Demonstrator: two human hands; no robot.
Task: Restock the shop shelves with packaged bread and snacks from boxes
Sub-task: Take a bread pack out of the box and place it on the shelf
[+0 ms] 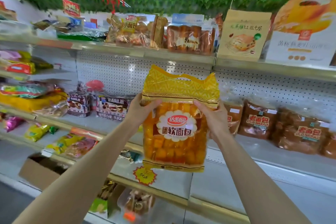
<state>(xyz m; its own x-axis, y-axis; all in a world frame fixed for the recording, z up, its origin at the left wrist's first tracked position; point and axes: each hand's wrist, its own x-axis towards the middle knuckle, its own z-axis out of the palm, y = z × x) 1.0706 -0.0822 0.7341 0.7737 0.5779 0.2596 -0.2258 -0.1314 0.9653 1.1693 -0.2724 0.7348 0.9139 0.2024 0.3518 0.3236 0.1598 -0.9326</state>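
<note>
Bag: the yellow soft-bread bag hangs upright in the air in front of the shelves, handle cut-out on top, label facing you.
Left hand: you grip the bag's upper left edge just under the patterned top band, thumb on the front, fingers curled behind.
Right hand: clamped the same way on the upper right edge, thumb across the front.
Behind the bag: the white perforated back panel.
Right of the bag: brown bread packs on the shelf, near but apart.
Left of the bag: dark pie boxes, standing.
Above the bag: a small-bread bag on the top shelf, and a kraft paper pack up to the right.
Below the bag: an orange starburst price tag, just under the bottom seam.
Down-left of the bag: an open cardboard box, well apart.
</note>
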